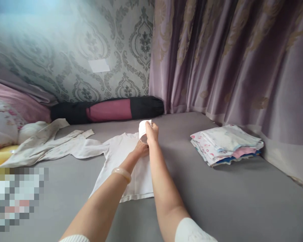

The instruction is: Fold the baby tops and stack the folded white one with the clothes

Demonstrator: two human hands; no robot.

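Observation:
A small white long-sleeved shirt lies spread on the grey bed sheet, one sleeve stretched out to the left. Its other sleeve is lifted off the bed and curls over, gripped by my right hand with the thumb on top. My left hand, below a pale bangle, rests low over the shirt near the raised sleeve. The right wrist covers its fingers, so their grip does not show.
Folded patterned cloths are stacked at right. Light-coloured garments lie loosely at left, near a yellow item. A black and maroon bolster lies along the wall, beside purple curtains. A pixelated patch covers the lower left.

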